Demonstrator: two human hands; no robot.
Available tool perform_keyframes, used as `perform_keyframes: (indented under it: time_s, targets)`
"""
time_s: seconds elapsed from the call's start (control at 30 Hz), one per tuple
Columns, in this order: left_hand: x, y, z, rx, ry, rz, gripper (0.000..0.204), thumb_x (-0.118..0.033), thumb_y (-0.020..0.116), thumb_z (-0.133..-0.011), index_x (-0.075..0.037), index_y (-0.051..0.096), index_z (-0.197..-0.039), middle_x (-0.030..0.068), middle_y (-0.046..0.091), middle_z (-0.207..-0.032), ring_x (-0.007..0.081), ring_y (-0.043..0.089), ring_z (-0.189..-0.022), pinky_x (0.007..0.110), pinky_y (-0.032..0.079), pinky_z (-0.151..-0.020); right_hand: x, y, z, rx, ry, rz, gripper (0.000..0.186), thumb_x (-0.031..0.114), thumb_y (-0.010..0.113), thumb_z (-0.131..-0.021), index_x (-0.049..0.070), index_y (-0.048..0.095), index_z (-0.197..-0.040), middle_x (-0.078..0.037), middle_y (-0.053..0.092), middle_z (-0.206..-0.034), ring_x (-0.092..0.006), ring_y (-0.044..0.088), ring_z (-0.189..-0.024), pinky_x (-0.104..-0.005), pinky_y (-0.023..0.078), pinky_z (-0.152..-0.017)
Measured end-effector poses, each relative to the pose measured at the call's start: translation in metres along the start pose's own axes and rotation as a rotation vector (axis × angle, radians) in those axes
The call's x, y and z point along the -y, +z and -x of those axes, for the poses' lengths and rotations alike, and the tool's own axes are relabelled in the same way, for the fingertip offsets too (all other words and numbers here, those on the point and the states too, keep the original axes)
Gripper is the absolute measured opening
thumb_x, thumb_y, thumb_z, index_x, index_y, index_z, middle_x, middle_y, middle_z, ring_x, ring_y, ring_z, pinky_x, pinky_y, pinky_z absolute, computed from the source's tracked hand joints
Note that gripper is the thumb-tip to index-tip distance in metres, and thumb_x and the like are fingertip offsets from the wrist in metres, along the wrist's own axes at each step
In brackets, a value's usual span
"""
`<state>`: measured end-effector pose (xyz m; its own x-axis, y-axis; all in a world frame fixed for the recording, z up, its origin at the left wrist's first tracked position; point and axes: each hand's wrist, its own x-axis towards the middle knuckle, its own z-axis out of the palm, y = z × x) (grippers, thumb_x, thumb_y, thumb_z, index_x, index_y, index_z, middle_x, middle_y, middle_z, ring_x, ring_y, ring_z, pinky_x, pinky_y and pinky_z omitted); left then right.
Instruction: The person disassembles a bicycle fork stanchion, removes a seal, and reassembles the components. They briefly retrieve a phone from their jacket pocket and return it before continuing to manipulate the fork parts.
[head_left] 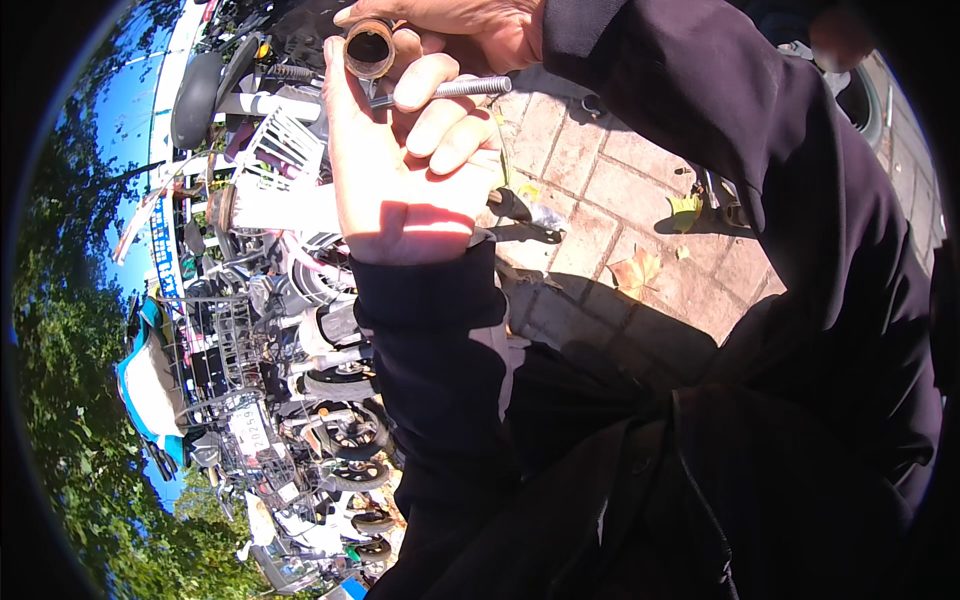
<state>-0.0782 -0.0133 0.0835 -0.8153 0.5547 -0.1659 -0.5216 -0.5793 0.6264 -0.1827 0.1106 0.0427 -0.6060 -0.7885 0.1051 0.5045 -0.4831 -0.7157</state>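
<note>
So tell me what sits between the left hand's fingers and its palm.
In the head view, a threaded metal rod lies there, pinched under the left hand's curled fingers.

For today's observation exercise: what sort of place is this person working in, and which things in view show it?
Probably an outdoor pavement beside a row of parked bikes and scooters: brick paving with fallen leaves, parked scooters with baskets, and trees under blue sky.

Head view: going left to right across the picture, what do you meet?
Green trees → row of parked scooters and bicycles → left hand holding a threaded metal rod → dry leaf on brick paving → dark right sleeve.
</note>
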Motion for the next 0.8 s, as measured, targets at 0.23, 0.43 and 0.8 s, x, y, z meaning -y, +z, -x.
perform_keyframes:
  time_s: [0.23, 0.43, 0.8]
  targets:
    - [0.007, 0.006, 0.002, -0.009, 0.034, -0.032, 0.049, -0.057, 0.047, -0.103, -0.01, 0.06, -0.101, -0.0019, 0.045, -0.071, 0.0066, 0.033, -0.045, 0.023, 0.029, -0.04, 0.009, 0.021, 0.02, -0.224, -0.088, 0.116, 0.038, 0.045, 0.056, -0.103, 0.012, 0.067, -0.085, -0.001, 0.06, -0.066, -0.013, 0.054, -0.052, -0.027, 0.05, -0.046]
    - [0.018, 0.021, 0.014, -0.196, 0.451, -0.544, 0.048, -0.056, 0.06, -0.097, -0.008, 0.06, -0.098, 0.0025, 0.059, -0.076, 0.0093, 0.043, -0.048, 0.024, 0.033, -0.043, 0.041, 0.044, 0.042, 0.011, -0.424, 0.443, 0.036, 0.042, 0.047, -0.106, 0.014, 0.066, -0.092, 0.005, 0.058, -0.077, -0.0069, 0.048, -0.063, -0.0237, 0.039, -0.059]
    - [0.037, -0.023, 0.007, -0.281, 0.62, -0.876, 0.03, -0.03, 0.076, -0.088, -0.002, 0.069, -0.096, 0.0007, 0.069, -0.084, 0.0086, 0.061, -0.072, 0.025, 0.05, -0.065, 0.042, 0.041, 0.062, 0.133, -0.528, 1.09, 0.056, 0.043, 0.064, -0.1, -0.005, 0.061, -0.128, -0.007, 0.068, -0.1, -0.0123, 0.064, -0.097, -0.0279, 0.054, -0.089]
